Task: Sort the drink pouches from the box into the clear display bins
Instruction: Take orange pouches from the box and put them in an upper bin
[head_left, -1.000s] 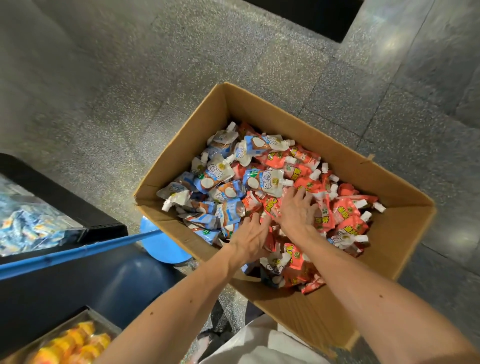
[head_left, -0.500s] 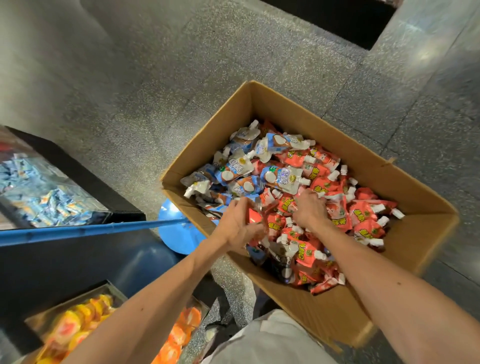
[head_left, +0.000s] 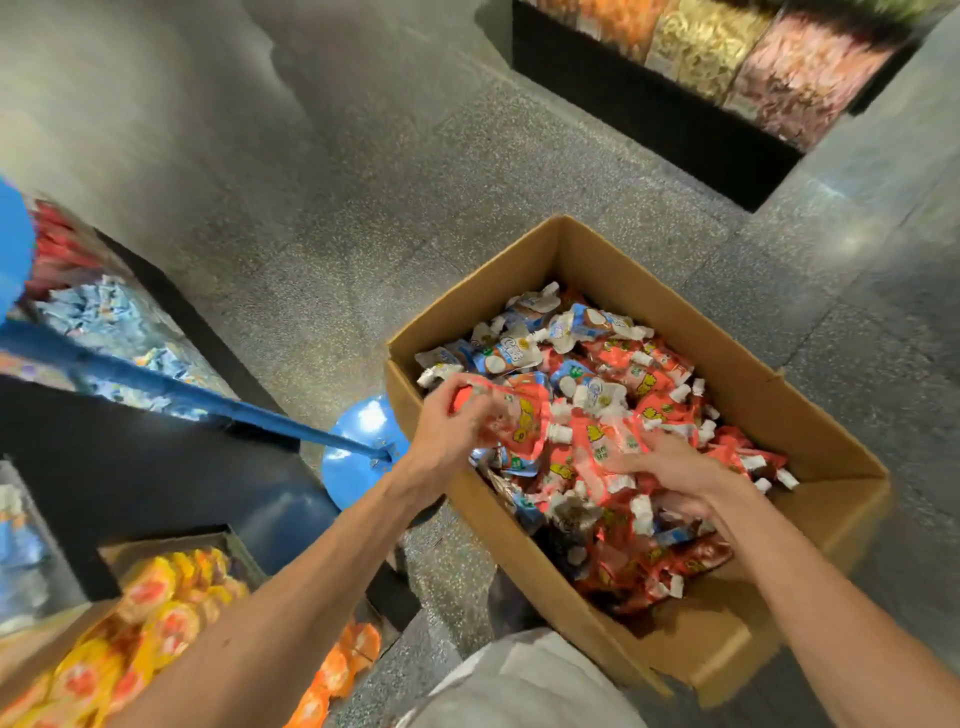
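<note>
An open cardboard box (head_left: 675, 639) sits on the speckled grey floor (head_left: 363, 208) at the right centre of the frame. It is heaped with spouted drink pouches: blue-and-white pouches (head_left: 514, 353) mostly toward its upper left corner, red pouches (head_left: 649, 379) across the rest.

The left hand (head_left: 447, 436) is over the box's left edge, its fingers curled tight round a few red pouches raised just above the heap. The right hand (head_left: 675, 473), lower and to the right inside the box, has its fingers bent round a cluster of red pouches, though blur makes the exact hold hard to read.

At the left edge, a clear bin (head_left: 104, 322) holds pale blue packets. A bin of yellow-orange packs (head_left: 150, 613) fills the lower left corner. A blue pole (head_left: 156, 379) slants down to a round blue base (head_left: 358, 452) just beside the box.
</note>
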